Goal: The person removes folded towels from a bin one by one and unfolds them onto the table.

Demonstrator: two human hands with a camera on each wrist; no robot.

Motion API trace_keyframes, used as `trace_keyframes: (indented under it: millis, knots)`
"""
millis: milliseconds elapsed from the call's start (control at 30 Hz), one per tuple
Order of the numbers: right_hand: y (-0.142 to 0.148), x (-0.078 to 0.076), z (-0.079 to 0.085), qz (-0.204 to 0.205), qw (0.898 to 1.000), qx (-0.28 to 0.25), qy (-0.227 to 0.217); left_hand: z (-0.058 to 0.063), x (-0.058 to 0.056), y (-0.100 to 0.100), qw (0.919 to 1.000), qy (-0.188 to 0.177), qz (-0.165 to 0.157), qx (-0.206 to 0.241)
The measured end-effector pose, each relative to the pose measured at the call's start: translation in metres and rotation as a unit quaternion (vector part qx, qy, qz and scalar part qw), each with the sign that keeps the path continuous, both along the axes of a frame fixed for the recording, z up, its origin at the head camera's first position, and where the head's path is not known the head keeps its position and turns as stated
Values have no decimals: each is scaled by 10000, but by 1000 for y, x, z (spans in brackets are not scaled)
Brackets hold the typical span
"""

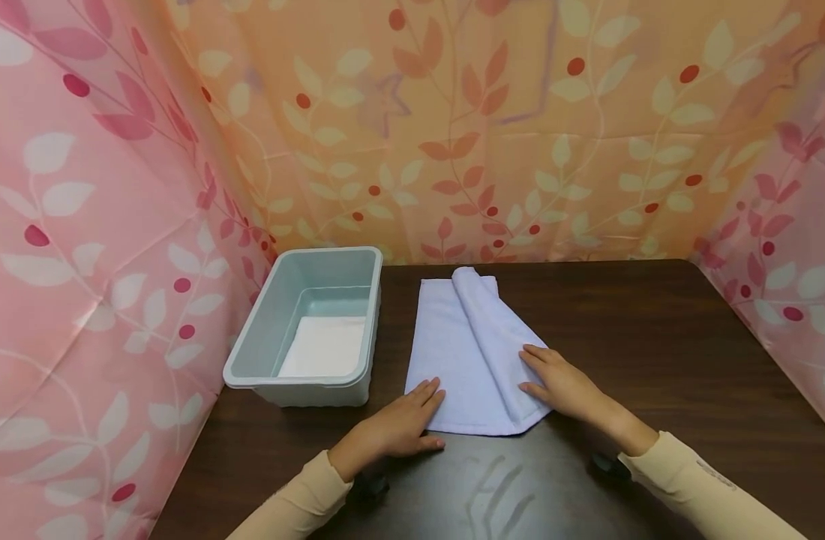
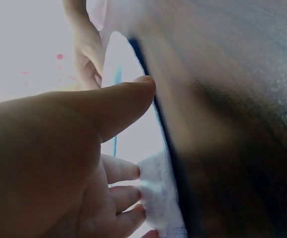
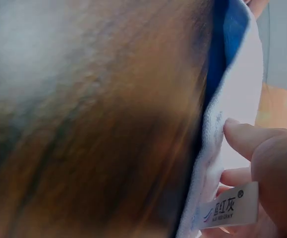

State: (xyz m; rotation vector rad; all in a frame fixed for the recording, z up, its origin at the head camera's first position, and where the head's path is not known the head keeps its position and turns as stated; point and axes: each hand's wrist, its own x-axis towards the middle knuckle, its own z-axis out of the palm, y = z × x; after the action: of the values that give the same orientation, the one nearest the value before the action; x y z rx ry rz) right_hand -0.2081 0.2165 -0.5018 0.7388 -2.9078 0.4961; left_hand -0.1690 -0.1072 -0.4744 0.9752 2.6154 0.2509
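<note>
A pale lavender towel (image 1: pixel 453 360) lies on the table, its right part folded over in a slanting flap (image 1: pixel 500 352) that narrows toward the back. My left hand (image 1: pixel 402 424) rests at the towel's lower left edge, its fingers on the cloth and its thumb apart from them. On the right edge of the flap lies my right hand (image 1: pixel 564 382), touching the cloth with fingers and thumb extended. A white label (image 3: pixel 231 208) with dark print sticks out from the towel's edge beside my right fingers in the right wrist view.
Left of the towel stands a grey-blue plastic bin (image 1: pixel 257 381) with a folded white cloth (image 1: pixel 323 346) on its floor. The dark wooden table (image 1: pixel 628 315) meets patterned curtains (image 1: pixel 493 135) at the back and both sides.
</note>
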Motion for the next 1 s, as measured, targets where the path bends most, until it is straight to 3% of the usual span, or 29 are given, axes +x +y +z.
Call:
trace_keyframes:
  millis: [733, 1000]
  knots:
    - [22, 19, 7, -824, 9948, 531, -274, 0, 9, -3, 9989, -172, 426, -118]
    - [23, 24, 16, -876, 9909, 767, -676, 6, 14, -3, 9977, -309, 565, -188]
